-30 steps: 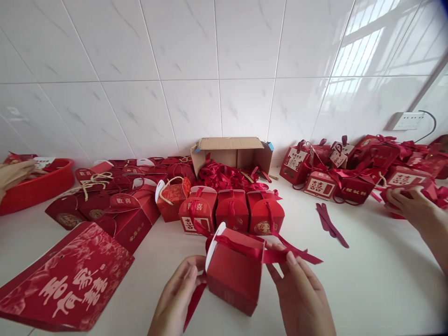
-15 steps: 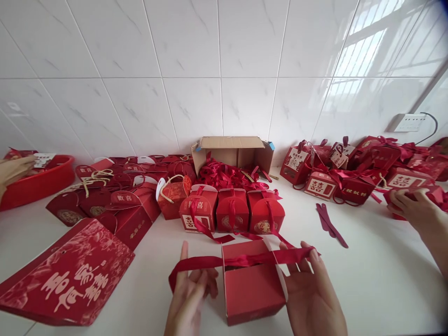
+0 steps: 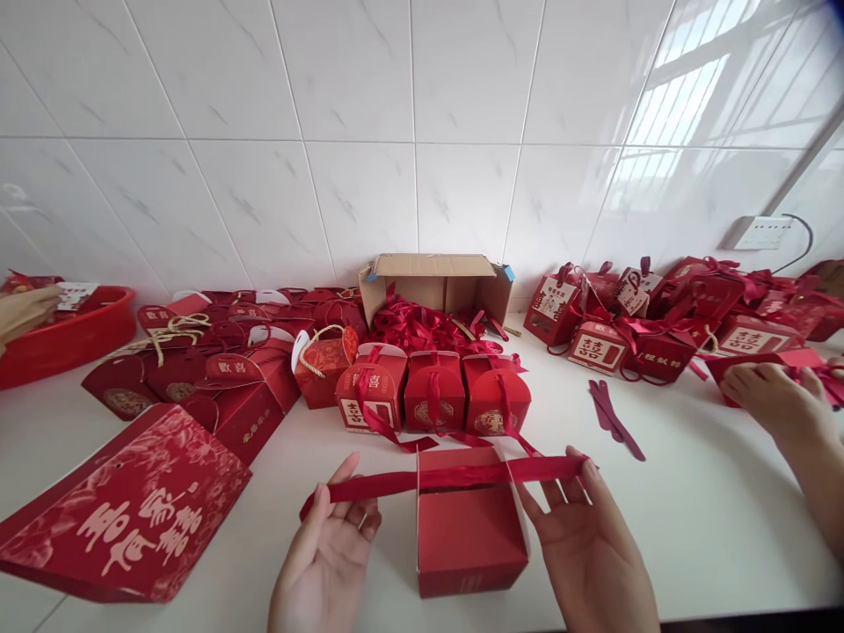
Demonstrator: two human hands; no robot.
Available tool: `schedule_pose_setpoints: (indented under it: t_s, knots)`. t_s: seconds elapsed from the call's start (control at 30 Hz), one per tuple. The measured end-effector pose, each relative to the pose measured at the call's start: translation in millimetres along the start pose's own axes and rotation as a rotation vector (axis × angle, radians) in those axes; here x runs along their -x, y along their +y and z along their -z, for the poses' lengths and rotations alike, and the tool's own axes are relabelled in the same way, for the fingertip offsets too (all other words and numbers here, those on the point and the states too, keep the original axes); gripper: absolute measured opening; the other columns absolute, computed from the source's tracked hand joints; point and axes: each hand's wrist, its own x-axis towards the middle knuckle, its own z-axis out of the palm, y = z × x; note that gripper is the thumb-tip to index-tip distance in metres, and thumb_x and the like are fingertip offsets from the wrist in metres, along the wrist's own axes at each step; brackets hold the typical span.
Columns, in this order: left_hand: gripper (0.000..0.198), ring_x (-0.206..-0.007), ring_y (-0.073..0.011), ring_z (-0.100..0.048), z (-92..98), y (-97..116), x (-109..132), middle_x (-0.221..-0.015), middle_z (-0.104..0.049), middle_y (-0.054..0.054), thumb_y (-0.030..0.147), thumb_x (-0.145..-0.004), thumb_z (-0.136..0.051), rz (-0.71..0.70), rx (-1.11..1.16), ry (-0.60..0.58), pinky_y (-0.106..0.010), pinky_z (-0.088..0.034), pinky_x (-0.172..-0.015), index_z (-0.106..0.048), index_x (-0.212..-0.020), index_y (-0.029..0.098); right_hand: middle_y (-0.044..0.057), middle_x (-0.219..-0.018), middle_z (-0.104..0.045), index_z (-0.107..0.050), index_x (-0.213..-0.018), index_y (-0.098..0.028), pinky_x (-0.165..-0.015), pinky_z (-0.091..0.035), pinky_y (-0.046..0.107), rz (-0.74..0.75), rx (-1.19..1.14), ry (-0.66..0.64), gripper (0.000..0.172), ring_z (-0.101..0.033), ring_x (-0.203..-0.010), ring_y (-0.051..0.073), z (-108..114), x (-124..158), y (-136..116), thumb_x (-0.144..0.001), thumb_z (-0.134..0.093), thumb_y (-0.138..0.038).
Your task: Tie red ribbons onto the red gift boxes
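A small red gift box (image 3: 469, 536) stands on the white counter right in front of me. A red ribbon (image 3: 448, 476) runs through its top and stretches out level to both sides. My left hand (image 3: 330, 549) is palm up at the box's left, its fingers under the ribbon's left end. My right hand (image 3: 586, 541) is palm up at the box's right, with the ribbon's right end lying across its fingertips. The fingers of both hands are loosely spread.
Three tied red boxes (image 3: 433, 393) stand in a row behind the box, before a cardboard carton (image 3: 435, 280) of ribbons. Flat red boxes (image 3: 217, 369) and a large red bag (image 3: 125, 505) lie left. Another person's hand (image 3: 771, 400) works among boxes at right; a red basin (image 3: 66, 330) sits far left.
The box was turned upright and set square on the counter. The ribbon was drawn out level to both sides, and both my hands opened palm up under its ends.
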Motion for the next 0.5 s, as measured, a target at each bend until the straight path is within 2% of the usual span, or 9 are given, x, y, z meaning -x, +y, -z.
schedule_pose_setpoints:
  t_s: [0.17,0.37,0.43,0.5]
  knots:
    - [0.031,-0.064,-0.0127,-0.058,3.0,-3.9,0.4,-0.072,-0.062,-0.002,0.029,-0.078,-0.065,-0.062,0.016,0.100,-0.023,-0.054,-0.057,-0.070,-0.108,0.022,0.001,-0.094,-0.071,-0.070,-0.081,-0.021,-0.087,-0.058,0.046,-0.028,-0.053,0.028,0.008,-0.066,-0.092,0.016,6.7,-1.2,2.5,-0.081,-0.067,-0.029]
    - [0.022,-0.062,-0.0130,-0.059,6.1,-14.4,2.8,-0.066,-0.061,-0.003,0.025,-0.082,-0.059,0.056,0.022,0.127,-0.024,-0.052,-0.056,-0.072,-0.100,0.019,0.000,-0.084,-0.072,-0.070,-0.080,-0.021,-0.078,-0.061,0.034,-0.166,-0.116,0.077,0.005,-0.068,-0.081,0.013,21.0,-5.4,9.9,-0.075,-0.072,-0.021]
    - [0.022,-0.063,-0.0135,-0.059,8.5,-16.1,4.2,-0.067,-0.062,-0.003,0.027,-0.081,-0.060,0.069,0.025,0.125,-0.024,-0.052,-0.056,-0.071,-0.099,0.020,0.000,-0.078,-0.072,-0.070,-0.076,-0.021,-0.073,-0.062,0.030,-0.211,-0.112,0.070,0.006,-0.069,-0.077,0.013,25.0,-6.8,11.9,-0.072,-0.074,-0.020]
    - [0.026,-0.065,-0.0136,-0.060,10.7,-14.2,4.6,-0.069,-0.064,-0.003,0.034,-0.081,-0.062,0.007,0.010,0.112,-0.024,-0.052,-0.057,-0.071,-0.101,0.021,0.000,-0.078,-0.072,-0.070,-0.075,-0.021,-0.074,-0.062,0.032,-0.191,-0.083,0.036,0.007,-0.069,-0.077,0.013,27.3,-7.4,12.1,-0.071,-0.076,-0.021]
